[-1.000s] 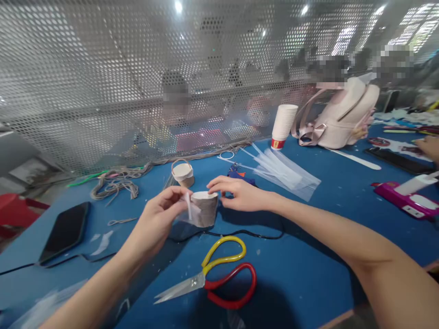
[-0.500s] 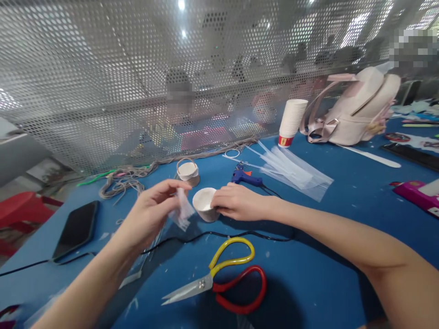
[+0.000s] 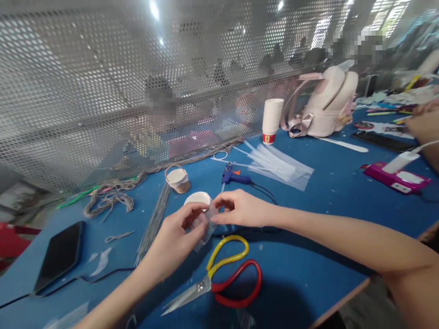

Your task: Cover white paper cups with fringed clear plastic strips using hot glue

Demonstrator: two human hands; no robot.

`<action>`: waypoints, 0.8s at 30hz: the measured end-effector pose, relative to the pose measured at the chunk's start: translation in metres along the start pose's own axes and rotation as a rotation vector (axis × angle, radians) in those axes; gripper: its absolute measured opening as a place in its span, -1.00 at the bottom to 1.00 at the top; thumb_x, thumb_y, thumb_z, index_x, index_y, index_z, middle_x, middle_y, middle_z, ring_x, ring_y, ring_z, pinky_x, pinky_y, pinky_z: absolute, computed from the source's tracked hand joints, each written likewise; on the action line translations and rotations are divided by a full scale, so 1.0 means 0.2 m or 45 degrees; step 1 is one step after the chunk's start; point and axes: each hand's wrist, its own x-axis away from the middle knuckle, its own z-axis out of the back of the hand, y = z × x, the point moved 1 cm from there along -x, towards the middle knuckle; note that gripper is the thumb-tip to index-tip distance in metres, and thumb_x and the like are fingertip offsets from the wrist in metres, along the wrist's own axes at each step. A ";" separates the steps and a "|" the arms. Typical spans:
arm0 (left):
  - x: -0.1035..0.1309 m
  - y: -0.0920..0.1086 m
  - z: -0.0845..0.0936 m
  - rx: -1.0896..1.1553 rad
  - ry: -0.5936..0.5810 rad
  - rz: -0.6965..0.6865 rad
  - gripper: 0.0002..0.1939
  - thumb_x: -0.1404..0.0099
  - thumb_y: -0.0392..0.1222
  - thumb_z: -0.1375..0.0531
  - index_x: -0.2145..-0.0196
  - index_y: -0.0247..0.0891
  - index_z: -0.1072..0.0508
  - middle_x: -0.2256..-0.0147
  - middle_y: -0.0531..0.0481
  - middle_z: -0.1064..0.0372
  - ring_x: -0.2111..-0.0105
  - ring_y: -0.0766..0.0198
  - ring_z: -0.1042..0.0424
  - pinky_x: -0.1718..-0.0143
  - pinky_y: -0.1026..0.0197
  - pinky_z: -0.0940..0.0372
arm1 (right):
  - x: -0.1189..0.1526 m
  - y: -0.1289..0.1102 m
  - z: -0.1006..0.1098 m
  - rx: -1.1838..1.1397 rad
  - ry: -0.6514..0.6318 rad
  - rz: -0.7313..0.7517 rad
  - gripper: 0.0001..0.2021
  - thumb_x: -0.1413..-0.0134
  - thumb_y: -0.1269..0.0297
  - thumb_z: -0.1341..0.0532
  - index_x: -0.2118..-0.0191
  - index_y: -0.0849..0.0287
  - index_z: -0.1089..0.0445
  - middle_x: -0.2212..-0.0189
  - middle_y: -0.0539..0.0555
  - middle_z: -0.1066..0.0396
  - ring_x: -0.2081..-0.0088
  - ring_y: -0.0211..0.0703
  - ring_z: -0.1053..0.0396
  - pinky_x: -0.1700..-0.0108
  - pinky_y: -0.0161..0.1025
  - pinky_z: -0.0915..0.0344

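In front of me my left hand (image 3: 180, 230) and my right hand (image 3: 238, 208) meet, pinching a pleated, sheer whitish strip (image 3: 209, 230) between their fingertips. Just behind the fingers stands a small white cup (image 3: 198, 197), partly hidden by them and held by neither hand. Scissors (image 3: 208, 284) with one yellow and one red handle lie parted on the blue table, nearest me. A little basket (image 3: 178, 179) with a white cloth-like top and a thin handle stands beyond the cup. To its right rests a blue glue gun (image 3: 238, 178).
Sheer strips (image 3: 284, 167), stacked paper cups (image 3: 272, 119) and a pale backpack (image 3: 325, 112) are at the back. Left lie a phone (image 3: 61, 253), grey cord (image 3: 113, 198) and thin wires (image 3: 154, 224). A purple power strip (image 3: 394, 178) and another person's hand (image 3: 427, 119) are right.
My right hand has left the cup and now pinches the strip with my left hand. The left hand has moved right, in front of the cup. The view has turned slightly right.
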 end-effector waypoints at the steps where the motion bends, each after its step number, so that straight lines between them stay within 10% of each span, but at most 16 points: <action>1: 0.01 -0.01 -0.01 0.004 0.004 0.000 -0.73 -0.17 -0.09 -0.12 0.20 -0.23 -0.43 0.37 0.02 -0.45 0.42 0.28 -0.40 0.39 0.27 -0.31 | 0.01 0.01 -0.02 -0.049 0.019 -0.037 -0.85 0.06 0.30 -0.28 0.34 0.27 -0.41 0.45 -0.01 -0.42 0.43 -0.30 -0.30 0.38 -0.36 -0.21; 24: -0.01 -0.13 0.12 0.145 -0.026 0.182 -0.71 -0.10 -0.13 -0.20 0.20 -0.24 -0.35 0.43 0.07 -0.30 0.42 0.29 -0.33 0.38 0.23 -0.27 | -0.01 0.14 -0.14 -0.237 0.401 -0.114 -0.90 0.09 0.43 -0.25 0.47 0.21 -0.28 0.64 -0.13 -0.26 0.58 -0.36 -0.23 0.52 -0.38 -0.15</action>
